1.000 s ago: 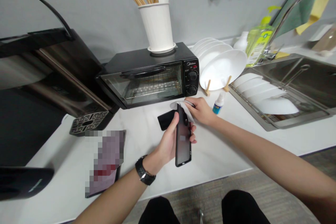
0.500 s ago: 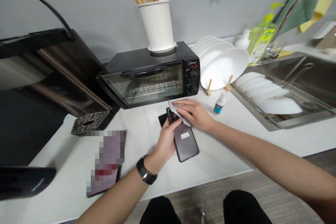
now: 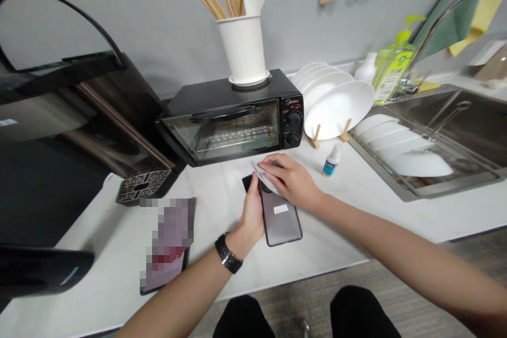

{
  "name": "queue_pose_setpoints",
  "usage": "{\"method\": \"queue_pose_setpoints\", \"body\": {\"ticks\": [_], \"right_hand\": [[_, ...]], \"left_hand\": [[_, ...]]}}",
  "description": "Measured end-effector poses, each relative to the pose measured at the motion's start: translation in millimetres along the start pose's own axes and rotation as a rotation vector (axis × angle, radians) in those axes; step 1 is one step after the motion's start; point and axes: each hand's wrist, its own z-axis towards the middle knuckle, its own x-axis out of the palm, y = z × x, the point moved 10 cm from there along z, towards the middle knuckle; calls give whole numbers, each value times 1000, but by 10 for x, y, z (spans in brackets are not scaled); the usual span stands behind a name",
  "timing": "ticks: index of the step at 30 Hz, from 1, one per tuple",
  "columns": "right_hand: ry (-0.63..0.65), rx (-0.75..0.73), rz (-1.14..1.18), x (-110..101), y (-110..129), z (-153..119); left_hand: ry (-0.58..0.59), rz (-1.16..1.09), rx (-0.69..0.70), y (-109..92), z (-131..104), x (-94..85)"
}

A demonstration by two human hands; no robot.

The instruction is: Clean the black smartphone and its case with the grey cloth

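A dark grey smartphone [image 3: 282,229] with a small white label is held back side up above the white counter. My left hand [image 3: 252,210], with a black watch on its wrist, grips the phone along its left edge; the fingers underneath are hidden. Closed over a thin grey-white cloth [image 3: 260,171], my right hand [image 3: 296,180] presses it against the phone's upper end, around the camera lenses. Partly behind the phone and left thumb lies a flat black object [image 3: 246,184]. To the right stands a small bottle [image 3: 331,162] with a blue label and white top.
A black toaster oven [image 3: 237,156] sits behind my hands, topped by a white cup [image 3: 243,47] of chopsticks and a spoon. White plates [image 3: 338,108] stand racked beside it. The sink [image 3: 400,187] is at right, a black machine [image 3: 130,111] and a blurred-out tablet-like object [image 3: 174,227] at left.
My right hand and the cloth have shifted slightly over the phone's camera end. My left thumb has moved off the phone's back to its upper left edge. The camera view has shifted slightly.
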Motion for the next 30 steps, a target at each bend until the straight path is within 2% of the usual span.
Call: {"method": "queue_pose_setpoints", "body": {"ticks": [2, 4, 8, 12, 14, 17, 20, 22, 25, 28, 30], "right_hand": [[100, -12, -90, 115, 188, -128], [220, -64, -158, 235, 434, -356], [320, -43, -214, 285, 762, -907], [310, 44, -289, 254, 813, -1211], [258, 100, -324, 240, 735, -1188], [147, 212, -371, 227, 507, -971], [58, 330, -377, 233, 259, -674], [30, 366, -360, 251, 185, -516], [79, 264, -329, 344, 336, -424], [172, 122, -304, 431, 651, -588], [210, 87, -297, 435, 829, -792]], "left_hand": [[-74, -49, 105, -106, -4, -54], [-103, -63, 151, -154, -24, -67], [36, 12, 88, -109, -62, 67], [99, 29, 84, -99, -93, 109], [129, 21, 43, -39, -94, 140], [155, 10, 4, 39, -89, 171], [90, 44, 80, -10, -73, 100], [25, 62, 123, -50, -66, 27], [-3, -2, 122, -59, -59, -12], [131, -36, 30, 7, -67, 117], [186, -5, -2, 21, -82, 165]]}}
